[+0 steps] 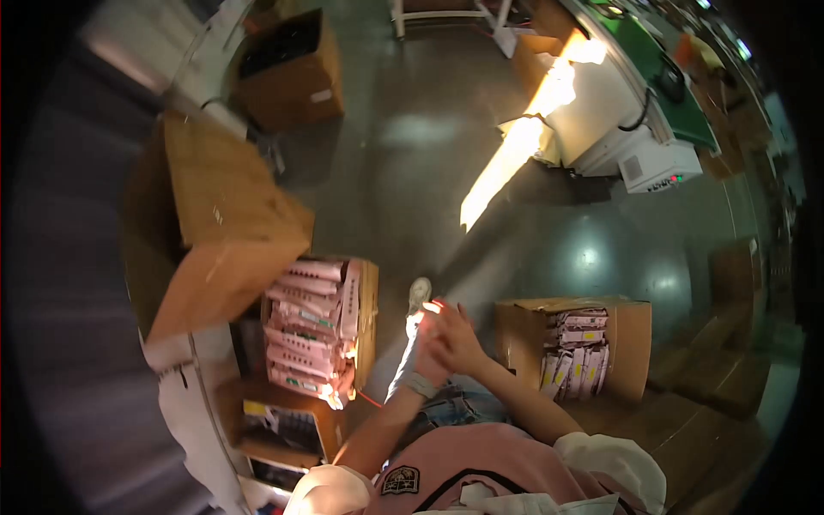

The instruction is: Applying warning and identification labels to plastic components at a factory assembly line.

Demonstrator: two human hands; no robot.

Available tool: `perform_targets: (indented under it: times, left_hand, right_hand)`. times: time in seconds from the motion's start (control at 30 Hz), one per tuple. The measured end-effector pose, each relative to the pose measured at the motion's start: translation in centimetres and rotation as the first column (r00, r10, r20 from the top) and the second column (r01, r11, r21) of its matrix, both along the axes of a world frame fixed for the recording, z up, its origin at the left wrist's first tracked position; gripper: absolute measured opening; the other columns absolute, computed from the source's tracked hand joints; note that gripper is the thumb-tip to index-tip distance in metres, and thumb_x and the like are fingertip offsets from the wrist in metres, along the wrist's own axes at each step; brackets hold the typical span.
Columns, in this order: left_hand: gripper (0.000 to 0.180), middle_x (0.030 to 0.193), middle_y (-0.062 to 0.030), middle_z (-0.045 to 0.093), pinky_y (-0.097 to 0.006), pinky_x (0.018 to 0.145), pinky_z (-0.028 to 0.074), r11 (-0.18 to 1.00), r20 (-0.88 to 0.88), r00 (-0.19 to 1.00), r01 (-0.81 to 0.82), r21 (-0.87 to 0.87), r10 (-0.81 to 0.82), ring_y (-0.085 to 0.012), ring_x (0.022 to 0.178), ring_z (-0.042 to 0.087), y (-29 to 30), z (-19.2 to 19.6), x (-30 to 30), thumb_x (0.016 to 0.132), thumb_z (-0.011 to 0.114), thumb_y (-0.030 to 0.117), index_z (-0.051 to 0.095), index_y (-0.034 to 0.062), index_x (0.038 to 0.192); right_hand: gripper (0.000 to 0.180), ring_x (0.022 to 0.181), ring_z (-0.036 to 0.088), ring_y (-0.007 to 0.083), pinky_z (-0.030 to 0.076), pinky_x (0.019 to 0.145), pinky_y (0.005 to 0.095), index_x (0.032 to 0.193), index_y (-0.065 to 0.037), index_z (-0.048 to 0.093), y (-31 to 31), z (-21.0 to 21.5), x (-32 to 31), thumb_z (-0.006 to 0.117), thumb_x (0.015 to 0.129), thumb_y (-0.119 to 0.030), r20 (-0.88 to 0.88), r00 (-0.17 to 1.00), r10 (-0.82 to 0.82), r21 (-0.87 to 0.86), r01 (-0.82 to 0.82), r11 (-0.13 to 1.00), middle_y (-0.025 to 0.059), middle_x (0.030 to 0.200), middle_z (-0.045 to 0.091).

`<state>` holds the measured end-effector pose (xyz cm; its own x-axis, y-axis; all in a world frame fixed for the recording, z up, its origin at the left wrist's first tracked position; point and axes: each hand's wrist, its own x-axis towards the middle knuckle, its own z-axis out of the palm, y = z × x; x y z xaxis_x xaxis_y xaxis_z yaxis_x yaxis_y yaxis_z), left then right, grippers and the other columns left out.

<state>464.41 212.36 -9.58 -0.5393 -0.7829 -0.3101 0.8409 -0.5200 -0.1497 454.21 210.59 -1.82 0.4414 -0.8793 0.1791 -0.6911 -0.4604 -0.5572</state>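
The left hand (433,356) and the right hand (462,343) are overlapping in front of the body, between two cartons. Their fingers appear to be bending partway; whether they are gripping anything, one cannot tell. Pink flat packs (305,326) are filling the left carton (369,318) up to its top edges; slim wrapped packs (577,356) are filling the right carton (631,352) between its side flaps. Packs near the left carton's lower right corner are lying unevenly, so a brushing forearm or leg could be tipping them over that edge. The large open carton (245,215) is crowding the left carton's upper left corner, where its flap could be snagging a lifted pack. A shoe (420,292) is standing between the cartons; a careless step could be jarring either one. The overlap is hiding both palms, sunlight is whitening some fingertips, blur is softening outlines, and the cartons' walls are concealing the packs' lower ends.
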Motion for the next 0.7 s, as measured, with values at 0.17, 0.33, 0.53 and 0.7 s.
perform_targets:
  times: [0.17,0.33,0.53,0.7]
  left_hand:
    - [0.066,0.14,-0.0063,0.047,-0.04,0.109,0.031,0.761,0.412,0.691,0.648,0.009,-0.594,-0.0223,0.132,0.041,-10.6,8.9,-6.5,0.092,0.046,0.056,0.045,0.0076,0.137]
    - [0.052,0.123,-0.0118,0.061,-0.035,0.097,0.043,-0.208,0.99,0.008,0.977,-0.037,-0.139,-0.0253,0.116,0.057,-23.2,5.0,-10.3,0.095,0.05,0.044,0.056,0.0036,0.126]
    - [0.064,0.105,-0.0192,0.068,-0.048,0.086,0.049,-0.635,0.707,-0.019,0.424,0.646,0.707,-0.0357,0.098,0.065,-29.5,-0.3,-18.7,0.083,0.051,0.063,0.066,0.007,0.109]
    - [0.066,0.103,-0.0177,0.069,-0.041,0.085,0.049,-0.853,0.908,-0.104,0.315,0.417,0.405,-0.0371,0.095,0.065,-37.1,-4.3,-27.6,0.086,0.047,0.063,0.065,0.0027,0.109]
  right_hand:
    - [0.042,0.094,0.063,0.0395,0.049,0.08,0.0468,0.118,-0.007,0.06,-6.3,-7.6,-16.3,0.046,0.093,-0.038,-0.111,0.8,-0.59,0.494,0.56,0.665,0.0207,0.102,0.066]
    - [0.041,0.076,0.066,0.0368,0.051,0.07,0.0479,0.088,-0.004,0.069,0.3,-18.5,-27.4,0.052,0.089,-0.041,-0.368,0.636,-0.678,0.433,0.763,0.48,0.0194,0.079,0.067]
    - [0.029,0.055,0.063,0.0192,0.051,0.052,0.0383,0.079,-0.004,0.064,19.8,-32.5,-24.0,0.052,0.091,-0.028,-0.382,-0.317,-0.868,0.924,-0.143,-0.354,0.0069,0.068,0.064]
    - [0.029,0.057,0.063,0.0205,0.051,0.053,0.0405,0.082,-0.003,0.065,20.4,-36.9,-17.4,0.053,0.09,-0.028,-0.308,-0.285,-0.908,0.951,-0.061,-0.303,0.0089,0.069,0.064]
